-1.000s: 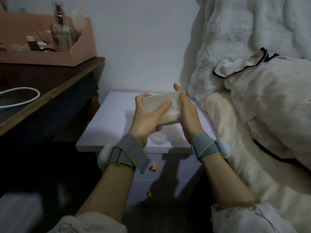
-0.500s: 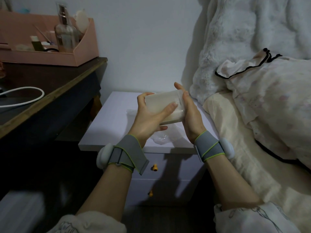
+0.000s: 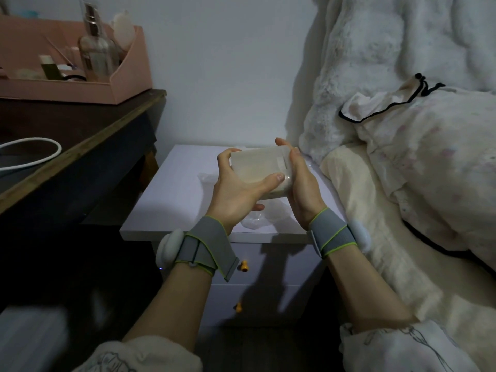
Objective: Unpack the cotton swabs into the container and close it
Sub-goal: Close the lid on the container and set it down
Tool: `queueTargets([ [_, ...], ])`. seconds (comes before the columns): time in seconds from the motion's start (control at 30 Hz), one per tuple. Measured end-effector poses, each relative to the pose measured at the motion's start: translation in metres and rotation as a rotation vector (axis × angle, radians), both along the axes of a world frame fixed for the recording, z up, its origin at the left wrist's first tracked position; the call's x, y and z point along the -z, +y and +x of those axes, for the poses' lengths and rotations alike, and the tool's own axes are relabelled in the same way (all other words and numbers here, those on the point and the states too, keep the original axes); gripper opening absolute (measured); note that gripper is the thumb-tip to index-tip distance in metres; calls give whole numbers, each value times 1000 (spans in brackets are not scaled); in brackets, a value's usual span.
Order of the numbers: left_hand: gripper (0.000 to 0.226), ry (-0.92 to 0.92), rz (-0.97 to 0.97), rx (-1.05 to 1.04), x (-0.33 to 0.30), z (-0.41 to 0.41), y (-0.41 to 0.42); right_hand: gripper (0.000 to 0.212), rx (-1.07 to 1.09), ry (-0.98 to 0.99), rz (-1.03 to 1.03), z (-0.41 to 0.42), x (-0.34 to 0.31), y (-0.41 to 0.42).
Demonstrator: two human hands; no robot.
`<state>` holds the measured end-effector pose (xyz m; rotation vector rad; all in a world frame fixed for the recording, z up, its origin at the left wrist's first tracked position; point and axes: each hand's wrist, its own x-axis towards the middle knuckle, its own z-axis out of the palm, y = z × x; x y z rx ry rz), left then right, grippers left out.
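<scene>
I hold a pale, translucent rectangular container point(image 3: 259, 169) above the white nightstand point(image 3: 171, 200). My left hand point(image 3: 236, 190) grips its left end, thumb lying across the front and fingers curled behind. My right hand point(image 3: 300, 181) clasps the right end, fingers wrapped over the top edge. A small pale latch or label shows on the container's upper right face. Crumpled clear plastic wrapping point(image 3: 255, 220) lies on the nightstand just under my hands. No loose swabs are visible; the container's inside is too cloudy to read.
A dark wooden desk point(image 3: 80, 146) stands at left with a pink organiser tray point(image 3: 128, 76) holding a glass bottle point(image 3: 94, 49) and a white cable point(image 3: 32, 154). A bed with cream sheets point(image 3: 375, 237) and fluffy white blanket point(image 3: 389, 49) borders the right. Nightstand drawers have orange knobs point(image 3: 244, 265).
Both hands stay on the container; it has tilted slightly so its top face with the small latch shows more. The view shifted a little.
</scene>
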<state>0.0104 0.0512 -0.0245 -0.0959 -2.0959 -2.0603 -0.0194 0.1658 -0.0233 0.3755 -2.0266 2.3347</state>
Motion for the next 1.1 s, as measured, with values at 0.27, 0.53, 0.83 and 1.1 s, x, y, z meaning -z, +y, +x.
queueTargets([
  [0.27, 67, -117, 22, -22, -6, 1, -6, 32, -38, -17, 65, -2, -1, 0],
  [0.53, 78, -146, -36, 48, -9, 4, -9, 55, 124, -6, 109, -3, 1, -3],
  [0.83, 84, -146, -39, 11, -3, 4, -2, 89, 160, -31, 122, -8, 14, -3],
  [1.1, 86, -144, -45, 2, 0, 1, -3, 85, 214, -38, 114, -6, 10, -7],
])
